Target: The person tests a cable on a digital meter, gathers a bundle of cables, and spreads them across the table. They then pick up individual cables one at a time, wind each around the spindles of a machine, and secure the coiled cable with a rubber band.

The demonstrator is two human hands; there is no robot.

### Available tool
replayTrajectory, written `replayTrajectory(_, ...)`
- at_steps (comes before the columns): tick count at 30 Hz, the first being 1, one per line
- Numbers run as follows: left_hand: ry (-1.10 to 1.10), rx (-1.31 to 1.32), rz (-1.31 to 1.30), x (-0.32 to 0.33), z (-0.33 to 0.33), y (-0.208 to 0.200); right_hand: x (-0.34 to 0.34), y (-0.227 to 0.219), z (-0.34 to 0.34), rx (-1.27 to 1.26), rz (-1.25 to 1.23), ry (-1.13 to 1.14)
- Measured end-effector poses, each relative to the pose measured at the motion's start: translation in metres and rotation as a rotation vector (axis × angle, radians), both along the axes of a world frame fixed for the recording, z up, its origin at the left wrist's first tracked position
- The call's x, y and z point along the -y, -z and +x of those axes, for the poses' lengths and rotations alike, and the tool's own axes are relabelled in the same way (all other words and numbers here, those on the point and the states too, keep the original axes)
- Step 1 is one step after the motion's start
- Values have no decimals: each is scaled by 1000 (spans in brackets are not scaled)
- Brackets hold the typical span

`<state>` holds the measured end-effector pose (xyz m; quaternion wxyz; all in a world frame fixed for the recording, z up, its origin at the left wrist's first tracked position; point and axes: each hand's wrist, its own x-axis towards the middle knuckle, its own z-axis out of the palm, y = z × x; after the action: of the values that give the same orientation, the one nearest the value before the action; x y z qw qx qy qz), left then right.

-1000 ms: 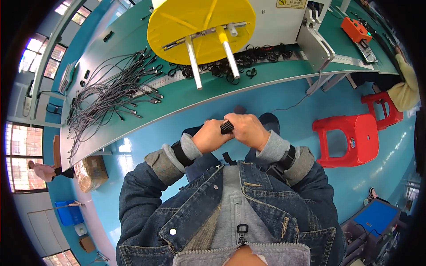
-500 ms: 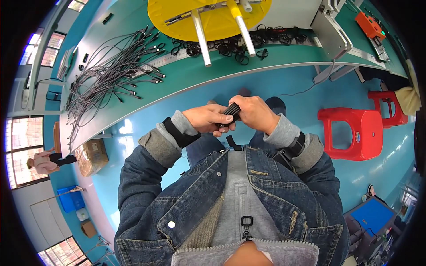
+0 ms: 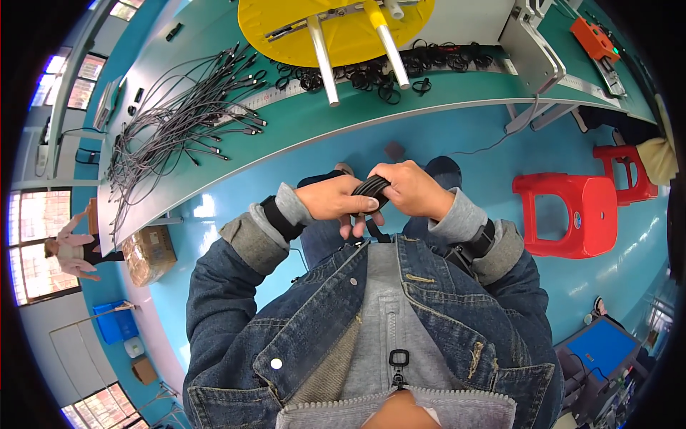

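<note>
A coiled black cable [image 3: 371, 189] is held between my two hands, over my lap in front of the table edge. My left hand [image 3: 334, 198] grips the coil from the left, its thumb laid across the front and its lower fingers curled beneath. From the right, my right hand [image 3: 411, 187] closes on the coil's upper right part, its fingertips partly hidden behind the strands. Beyond my hands, the green table [image 3: 286, 136] carries a heap of loose grey cables [image 3: 171, 118] at the left. Black cable ties [image 3: 386, 82] lie in a tangled row along a ruler.
A yellow disc with two metal rods [image 3: 336, 32] stands at the table's far middle, beside a metal bracket [image 3: 532, 53]. An orange device [image 3: 594, 41] sits far right. Red stools [image 3: 568, 214] stand on the right. A cardboard box [image 3: 148, 254] and another person [image 3: 71, 247] are at the left.
My left hand has shifted slightly, and its lower fingers now spread further down under the coil. The coil has turned a little in my hands. The person at the left has moved an arm.
</note>
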<state>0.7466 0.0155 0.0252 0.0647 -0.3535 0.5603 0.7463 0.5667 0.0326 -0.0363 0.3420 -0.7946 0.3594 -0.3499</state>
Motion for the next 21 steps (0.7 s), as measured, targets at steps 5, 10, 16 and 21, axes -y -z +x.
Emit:
replayTrajectory(5, -293, -37, -220, -17, -7, 26, 1, 3, 3, 31, 116, 115)
replayTrajectory(10, -429, 4, -790, -23, -10, 35, 7, 10, 1, -110, 48, 301)
replayTrajectory(16, -523, -248, -284, -20, 5, 38, 6, 6, 3, -32, 41, 356)
replayTrajectory(21, -511, -398, 40, -12, 13, 30, 5, 2, 3, -52, 33, 373)
